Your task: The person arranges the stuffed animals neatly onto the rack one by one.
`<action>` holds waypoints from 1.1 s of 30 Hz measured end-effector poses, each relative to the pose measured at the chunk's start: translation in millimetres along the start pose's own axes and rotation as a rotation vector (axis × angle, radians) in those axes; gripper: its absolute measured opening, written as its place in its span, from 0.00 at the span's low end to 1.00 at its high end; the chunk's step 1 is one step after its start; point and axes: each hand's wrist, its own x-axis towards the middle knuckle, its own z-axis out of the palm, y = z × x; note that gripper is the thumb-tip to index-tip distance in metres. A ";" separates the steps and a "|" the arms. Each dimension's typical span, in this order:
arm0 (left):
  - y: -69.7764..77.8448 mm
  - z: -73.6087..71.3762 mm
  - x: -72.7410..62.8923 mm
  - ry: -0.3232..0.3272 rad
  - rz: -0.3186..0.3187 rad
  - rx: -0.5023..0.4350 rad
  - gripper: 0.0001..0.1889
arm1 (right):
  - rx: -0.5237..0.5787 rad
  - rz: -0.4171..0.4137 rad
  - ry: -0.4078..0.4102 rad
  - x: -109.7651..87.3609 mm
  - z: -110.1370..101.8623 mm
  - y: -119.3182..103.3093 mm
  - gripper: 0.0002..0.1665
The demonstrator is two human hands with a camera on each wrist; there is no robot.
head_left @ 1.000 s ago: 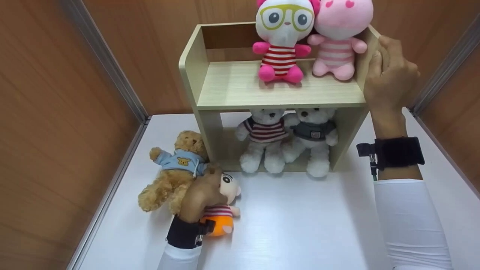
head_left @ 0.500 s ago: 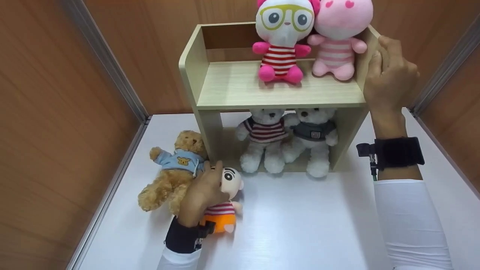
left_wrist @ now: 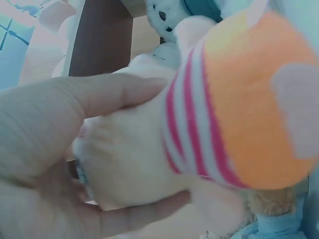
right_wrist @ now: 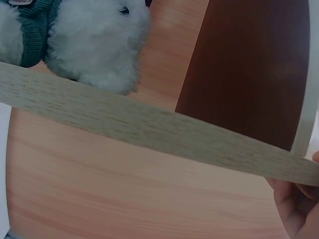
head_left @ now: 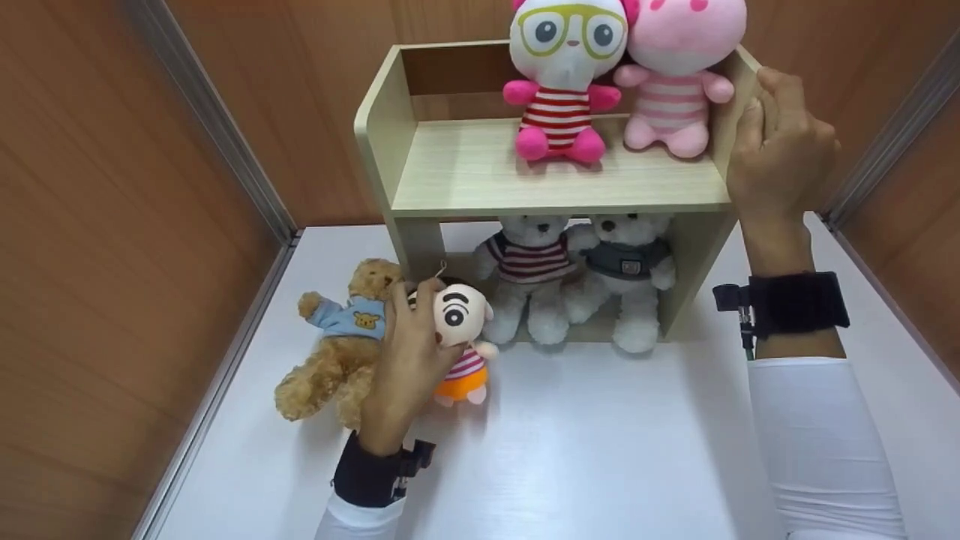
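My left hand (head_left: 405,352) grips a plush doll (head_left: 463,307) by its head, thumb on one side and fingers on the other. The doll has dark hair, thick brows, a pink-and-white striped top and orange shorts; it appears raised off the white table. In the left wrist view the doll's striped top and orange shorts (left_wrist: 249,104) point away from the palm. My right hand (head_left: 784,154) holds the right side panel of a pale wooden shelf (head_left: 457,176); in the right wrist view its fingers (right_wrist: 291,204) curl at the panel's edge.
A brown teddy bear (head_left: 364,322) in a blue hoodie leans by the shelf's left side. Two white bears, one in stripes (head_left: 532,262) and one in grey (head_left: 626,262), sit below. A panda doll (head_left: 559,112) and a pink plush (head_left: 675,109) sit on top. Wood-grain walls (head_left: 112,187) enclose the table.
My left hand has taken the doll's head and moved it up and forward, toward the shelf's lower opening. The right hand stays on the side panel.
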 end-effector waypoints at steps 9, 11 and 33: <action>6.5 13.4 10.4 0.294 0.100 0.003 0.44 | 0.011 -0.033 0.029 2.2 0.3 -0.1 0.18; 6.8 15.4 12.6 0.326 0.129 -0.015 0.43 | 0.025 -0.048 0.042 2.1 0.9 0.3 0.18; 10.5 49.4 43.1 0.601 0.346 -0.003 0.39 | 0.017 0.012 0.003 1.0 2.7 -0.8 0.18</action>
